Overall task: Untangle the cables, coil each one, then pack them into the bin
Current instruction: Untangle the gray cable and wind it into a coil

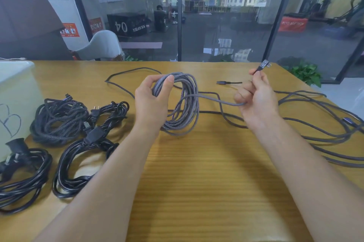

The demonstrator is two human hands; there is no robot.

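- My left hand [152, 102] grips the top of a grey braided coil [182, 104], fingers and thumb curled round the gathered loops; the coil hangs from my grip just above the centre of the bench [197, 182].
- My right hand [256, 100], at 3 o'clock from the coil, is closed on the same cable's free end: the strand leaves the coil, runs into my curled fingers, and its plug [265, 64] sticks up past my fingertips toward 1 o'clock.
- A loose dark cable [325, 135] sprawls in long uncoiled loops at 3 to 4 o'clock, reaching the bench's right edge and passing under my right wrist.
- Another connector [221, 82] lies flat on the bench between my two hands, toward 12 o'clock.
- At 9 o'clock lies a dark braided coil [59, 119], already wound.
- Just beside it, toward 8 o'clock, two black power cords lie coiled: one [82, 155] with its plug on top, the other [21, 174] at the bench's left edge.
- The white bin [17, 92], marked with a handwritten letter, stands at 9 to 10 o'clock, beside the coiled cords.
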